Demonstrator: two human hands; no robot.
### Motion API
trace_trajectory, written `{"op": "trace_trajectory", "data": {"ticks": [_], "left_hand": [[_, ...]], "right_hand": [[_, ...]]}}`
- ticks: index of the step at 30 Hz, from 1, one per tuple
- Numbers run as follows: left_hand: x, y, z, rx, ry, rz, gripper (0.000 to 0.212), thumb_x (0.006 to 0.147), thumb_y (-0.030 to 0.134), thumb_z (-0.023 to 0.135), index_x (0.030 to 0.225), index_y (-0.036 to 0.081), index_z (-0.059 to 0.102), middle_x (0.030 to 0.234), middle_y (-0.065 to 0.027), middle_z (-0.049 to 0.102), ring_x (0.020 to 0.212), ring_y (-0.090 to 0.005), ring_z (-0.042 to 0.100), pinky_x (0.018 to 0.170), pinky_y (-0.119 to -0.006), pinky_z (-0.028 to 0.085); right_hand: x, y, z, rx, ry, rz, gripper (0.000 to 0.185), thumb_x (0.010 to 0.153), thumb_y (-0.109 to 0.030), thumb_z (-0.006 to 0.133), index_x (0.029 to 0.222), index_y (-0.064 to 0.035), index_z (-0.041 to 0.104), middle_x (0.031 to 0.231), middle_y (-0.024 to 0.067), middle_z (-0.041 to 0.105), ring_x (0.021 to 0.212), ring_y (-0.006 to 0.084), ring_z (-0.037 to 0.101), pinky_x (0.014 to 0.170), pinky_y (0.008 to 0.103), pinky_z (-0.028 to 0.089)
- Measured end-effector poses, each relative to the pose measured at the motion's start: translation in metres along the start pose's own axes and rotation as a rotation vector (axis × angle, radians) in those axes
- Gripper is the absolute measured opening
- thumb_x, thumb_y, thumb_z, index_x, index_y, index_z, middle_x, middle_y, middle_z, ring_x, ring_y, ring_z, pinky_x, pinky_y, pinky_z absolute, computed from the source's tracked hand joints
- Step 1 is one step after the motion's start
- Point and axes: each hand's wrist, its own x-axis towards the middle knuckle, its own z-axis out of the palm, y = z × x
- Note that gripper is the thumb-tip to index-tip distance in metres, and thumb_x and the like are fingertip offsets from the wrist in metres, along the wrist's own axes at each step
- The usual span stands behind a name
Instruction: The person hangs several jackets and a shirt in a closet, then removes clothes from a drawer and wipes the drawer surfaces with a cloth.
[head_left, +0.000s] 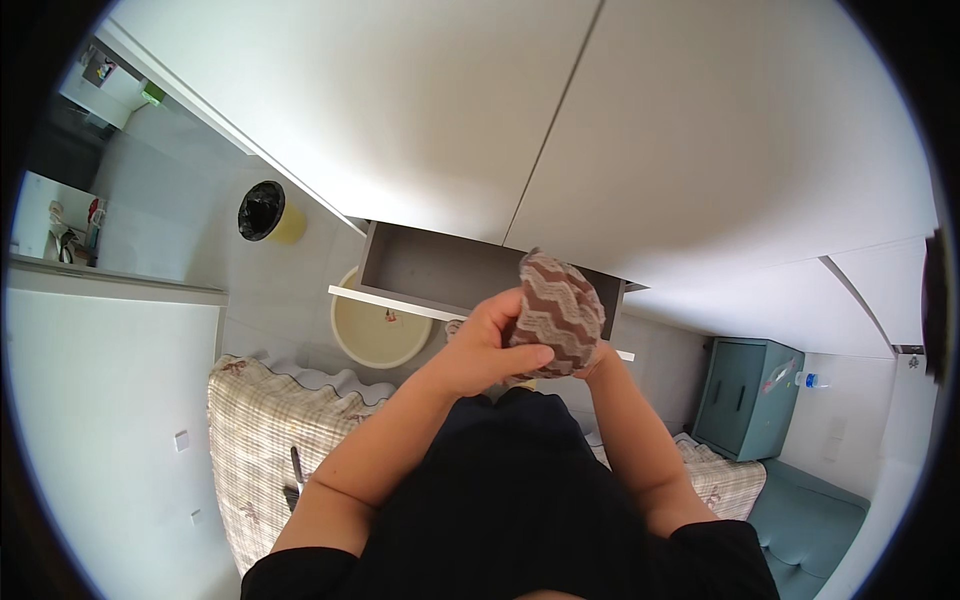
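A bunched brown and beige zigzag-patterned cloth is held up in front of me. My left hand grips its left side, the thumb pressed across the lower front. At the lower right edge of the cloth is my right hand, mostly hidden behind it, with its fingers out of sight. Below and beyond the cloth, a grey-lined drawer stands pulled out of the white wardrobe. The visible left part of the drawer's inside is bare; the cloth and my hands cover part of the rest.
A cream plastic basin sits on the floor, partly under the drawer front. Farther left stands a yellow bin with a black liner. Behind me is a bed with a plaid cover; a teal bedside cabinet with a plastic bottle stands right.
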Motion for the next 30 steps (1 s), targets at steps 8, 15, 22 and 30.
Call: {"op": "trace_trajectory", "data": {"ticks": [8,15,22,30], "left_hand": [[-0.015,0.014,-0.011,-0.014,0.35,-0.014,0.015,0.076,0.0,0.06,0.09,-0.001,0.061,0.089,-0.0063,0.062,0.082,-0.0118,0.057,0.074,-0.027,0.046],[-0.039,0.009,-0.025,0.053,0.341,-0.203,0.033,0.073,-0.002,0.056,0.106,-0.001,0.052,0.099,-0.0081,0.06,0.085,-0.0136,0.057,0.077,-0.028,0.044],[-0.01,0.028,0.022,-0.394,0.205,-0.034,0.046,0.076,0.003,0.053,0.12,-0.001,0.041,0.112,-0.0129,0.053,0.103,-0.022,0.052,0.088,-0.034,0.042],[-0.026,0.024,-0.012,-0.487,0.434,-0.02,0.014,0.083,0.014,0.053,0.094,0.004,0.052,0.097,-0.0072,0.059,0.094,-0.0212,0.055,0.083,-0.036,0.042]], "right_hand": [[-0.042,-0.04,-0.027,0.003,-0.124,-0.237,0.053,0.079,-0.03,0.063,0.121,-0.0053,0.043,0.115,0.0054,0.052,0.105,0.0192,0.05,0.089,0.0379,0.04],[-0.091,-0.11,0.002,-0.144,0.025,-0.375,0.055,0.078,-0.03,0.064,0.118,0.0012,0.044,0.108,0.0113,0.055,0.096,0.0186,0.055,0.083,0.0334,0.046],[-0.053,-0.068,-0.018,0.575,-0.111,-0.482,0.075,0.081,-0.058,0.04,0.13,-0.0014,0.029,0.131,0.012,0.039,0.119,0.028,0.038,0.099,0.0475,0.027],[-0.075,-0.053,-0.038,-0.292,0.123,-0.115,0.048,0.073,-0.015,0.064,0.115,0.0009,0.048,0.109,0.0089,0.056,0.097,0.0197,0.055,0.082,0.0327,0.045]]}}
